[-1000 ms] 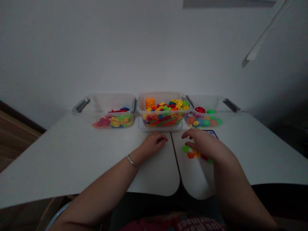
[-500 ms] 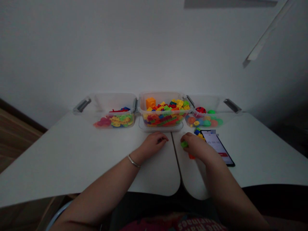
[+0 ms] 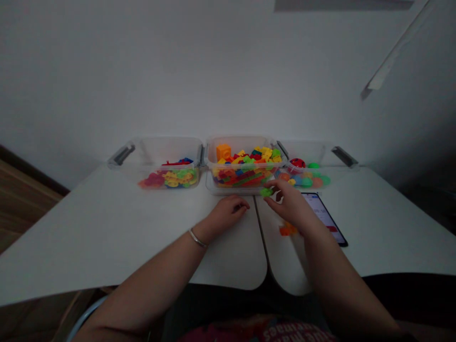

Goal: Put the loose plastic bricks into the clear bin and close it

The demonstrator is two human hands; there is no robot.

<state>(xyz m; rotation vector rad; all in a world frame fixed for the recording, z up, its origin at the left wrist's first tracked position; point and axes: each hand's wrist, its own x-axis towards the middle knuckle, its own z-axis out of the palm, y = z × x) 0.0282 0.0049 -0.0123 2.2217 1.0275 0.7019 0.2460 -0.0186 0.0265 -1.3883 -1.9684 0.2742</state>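
My right hand (image 3: 288,202) is raised over the table's right part, just in front of the middle box. Its thumb and fingertips pinch a bright green toy block (image 3: 266,192). Orange toy bricks (image 3: 288,229) lie on the table below that hand, partly hidden by it. My left hand (image 3: 228,211) rests on the white table left of the seam, its fingers loosely curled in towards the thumb with nothing visible in them. The clear middle box (image 3: 245,166), heaped with mixed coloured building blocks, stands beyond both hands.
A left clear box (image 3: 149,164) holds red, yellow, green and blue toy pieces. The right clear box (image 3: 320,167) has coloured balls in it. A phone (image 3: 329,221) with a lit screen lies beside my right forearm. The seam (image 3: 261,232) divides two tabletops.
My right hand has lifted away with the green block, moving forward and slightly left towards the middle box. More of the orange bricks shows beneath it. My left hand has stayed still.
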